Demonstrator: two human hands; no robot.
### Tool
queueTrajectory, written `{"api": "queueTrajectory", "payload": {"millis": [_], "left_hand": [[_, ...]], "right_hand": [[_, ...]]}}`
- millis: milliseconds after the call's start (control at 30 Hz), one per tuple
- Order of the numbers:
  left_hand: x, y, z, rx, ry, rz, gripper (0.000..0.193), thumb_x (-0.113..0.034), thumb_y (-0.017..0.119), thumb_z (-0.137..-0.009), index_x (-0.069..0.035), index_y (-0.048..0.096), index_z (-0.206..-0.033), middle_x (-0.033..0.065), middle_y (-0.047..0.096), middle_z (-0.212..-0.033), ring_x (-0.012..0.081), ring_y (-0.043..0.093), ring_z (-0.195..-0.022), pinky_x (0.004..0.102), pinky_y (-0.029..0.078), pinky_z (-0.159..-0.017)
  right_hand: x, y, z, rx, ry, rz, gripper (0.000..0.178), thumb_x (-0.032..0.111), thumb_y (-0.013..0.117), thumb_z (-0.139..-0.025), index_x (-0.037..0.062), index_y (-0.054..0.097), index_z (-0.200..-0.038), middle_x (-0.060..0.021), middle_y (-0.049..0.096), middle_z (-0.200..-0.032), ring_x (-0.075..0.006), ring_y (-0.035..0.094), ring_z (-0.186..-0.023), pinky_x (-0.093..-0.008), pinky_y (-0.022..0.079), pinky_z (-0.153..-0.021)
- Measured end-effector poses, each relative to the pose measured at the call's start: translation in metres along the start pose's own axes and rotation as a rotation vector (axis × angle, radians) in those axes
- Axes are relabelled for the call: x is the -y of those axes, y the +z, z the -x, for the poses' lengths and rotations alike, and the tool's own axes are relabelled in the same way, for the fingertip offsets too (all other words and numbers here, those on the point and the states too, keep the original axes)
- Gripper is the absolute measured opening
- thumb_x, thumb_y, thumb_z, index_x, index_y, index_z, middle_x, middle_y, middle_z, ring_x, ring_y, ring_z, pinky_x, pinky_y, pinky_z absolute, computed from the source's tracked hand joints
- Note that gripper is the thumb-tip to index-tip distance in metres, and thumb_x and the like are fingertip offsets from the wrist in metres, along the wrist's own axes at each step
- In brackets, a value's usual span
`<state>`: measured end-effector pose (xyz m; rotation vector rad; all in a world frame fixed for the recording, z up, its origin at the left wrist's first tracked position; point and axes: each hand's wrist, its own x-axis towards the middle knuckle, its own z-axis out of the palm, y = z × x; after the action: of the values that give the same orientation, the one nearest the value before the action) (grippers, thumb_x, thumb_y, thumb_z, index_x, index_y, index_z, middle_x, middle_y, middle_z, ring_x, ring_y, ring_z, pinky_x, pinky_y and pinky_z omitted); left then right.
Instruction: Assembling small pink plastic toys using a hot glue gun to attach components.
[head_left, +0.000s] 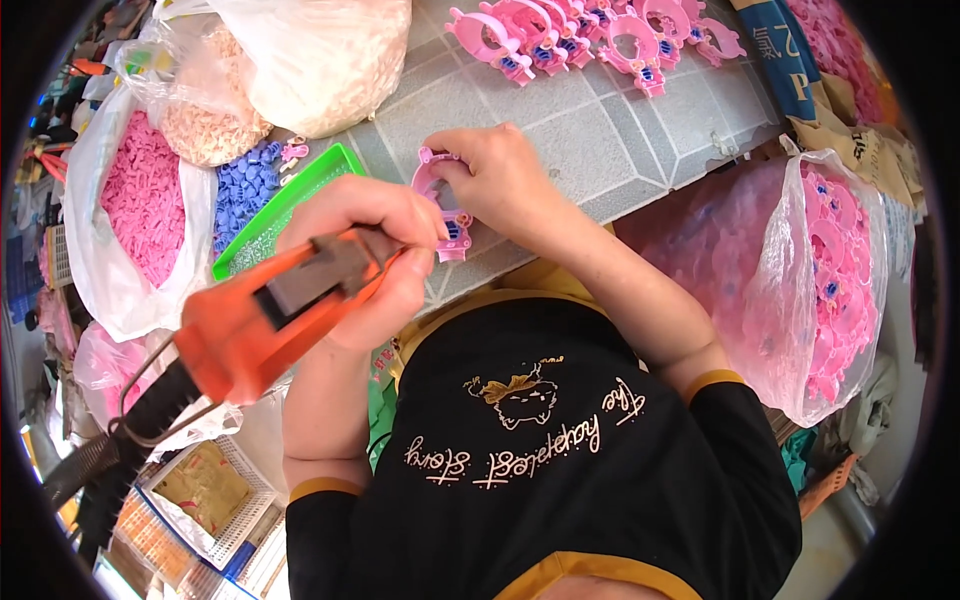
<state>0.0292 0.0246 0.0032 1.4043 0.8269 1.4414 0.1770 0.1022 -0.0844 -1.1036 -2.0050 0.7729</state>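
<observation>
My left hand (345, 215) is closed around the front end of an orange electric screwdriver (245, 315), whose working tip is hidden by the fingers. That hand's fingertips are right beside a pink plastic toy part (455, 243) with a curved ring at one end and a small blue insert at the other. My right hand (500, 175) grips the ring end of this part above the grey table. Behind the screwdriver lies a green tray (300, 195) with small shiny pieces in it, apparently screws.
Similar pink parts (635, 45) are piled at the table's (540, 140) far side. Bags of cream pieces (310, 70) and pink pieces (145, 200) stand at left, beside blue pieces (245, 180). A clear bag of pink parts (830, 290) hangs at right. The tool's dark strap (150, 420) crosses the lower left.
</observation>
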Motion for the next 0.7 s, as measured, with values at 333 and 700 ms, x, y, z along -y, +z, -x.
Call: {"api": "queueTrajectory", "payload": {"millis": [333,700], "left_hand": [[-0.007,-0.005,0.002,-0.135,0.143,-0.011,0.025,-0.006,0.059,-0.081,0.0,0.051,-0.103,0.006,0.052,-0.066,0.0168,0.05,-0.056,0.0373,0.045,-0.064],[-0.004,-0.03,0.025,-0.161,0.118,-0.005,0.024,-0.002,0.064,-0.082,0.001,0.051,-0.102,0.0076,0.055,-0.066,0.0175,0.055,-0.056,0.0392,0.051,-0.067]], "right_hand": [[-0.002,0.004,0.002,-0.016,-0.039,-0.026,0.018,0.014,0.068,-0.081,0.0043,0.071,-0.095,-0.0152,0.07,-0.081,-0.0328,0.068,-0.073,-0.0428,0.052,-0.075],[0.006,-0.002,0.002,0.064,0.027,0.029,0.02,0.019,0.067,-0.083,0.0088,0.072,-0.1,-0.0113,0.071,-0.084,-0.0306,0.067,-0.077,-0.0409,0.043,-0.083]]}}
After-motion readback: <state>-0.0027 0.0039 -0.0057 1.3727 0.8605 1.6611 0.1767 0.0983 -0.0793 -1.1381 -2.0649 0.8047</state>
